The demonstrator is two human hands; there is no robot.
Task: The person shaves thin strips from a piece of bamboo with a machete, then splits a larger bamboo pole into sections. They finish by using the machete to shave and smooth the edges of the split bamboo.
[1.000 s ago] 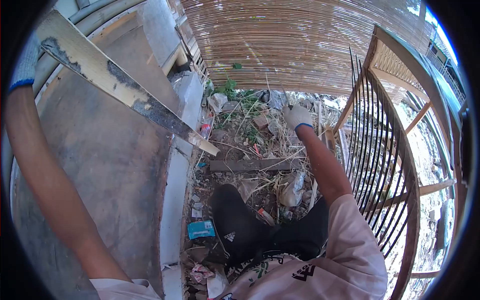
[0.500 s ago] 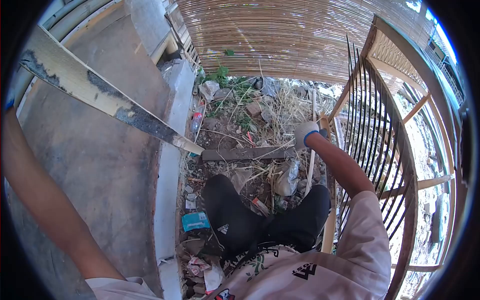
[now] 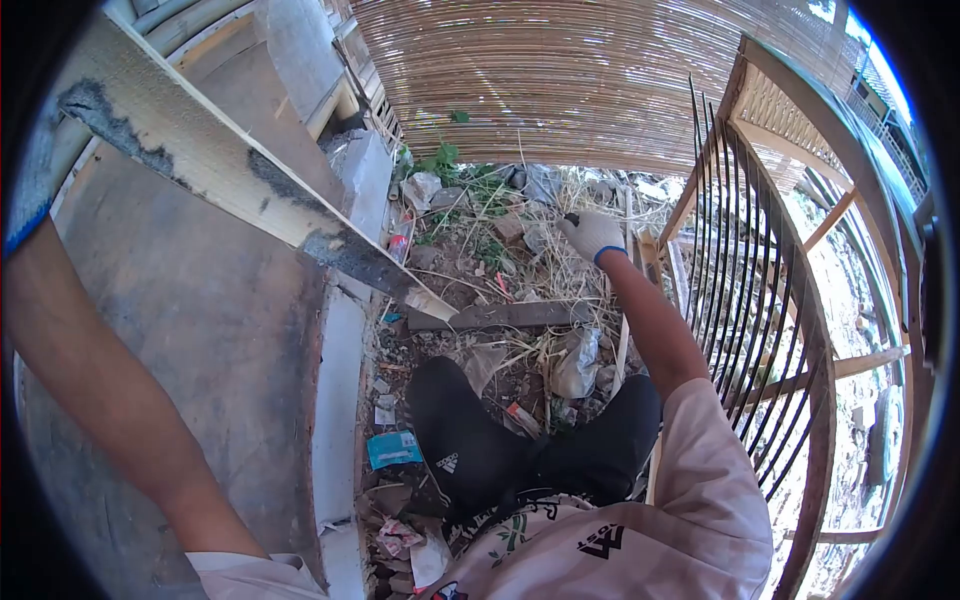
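Observation:
A wide strip of split bamboo [image 3: 225, 165], pale with black patches, slants from the upper left down to a dark wooden plank [image 3: 500, 316] on the ground. My left hand [image 3: 32, 175], in a glove with a blue cuff, is at the left edge beside the strip's upper part. Its fingers are out of sight, but the raised strip moves along with it. Above the littered ground, my right hand [image 3: 592, 236] in a pale glove is closed. A small dark end shows by its thumb; the rest of what it holds is hidden.
A bamboo-slat screen [image 3: 540, 80] stands at the back. On the right is a wooden frame [image 3: 822, 400] with thin dark rods [image 3: 745, 280]. A large brown board [image 3: 190, 340] lies at left, beside a pale ledge [image 3: 340, 400]. Rubble, dry stalks and a plastic bag [image 3: 575, 365] cover the ground.
The bamboo strip's lower end has shifted right and slightly down, over the plank. My left hand has come further into view. My right hand has moved up and left, away from the wooden frame.

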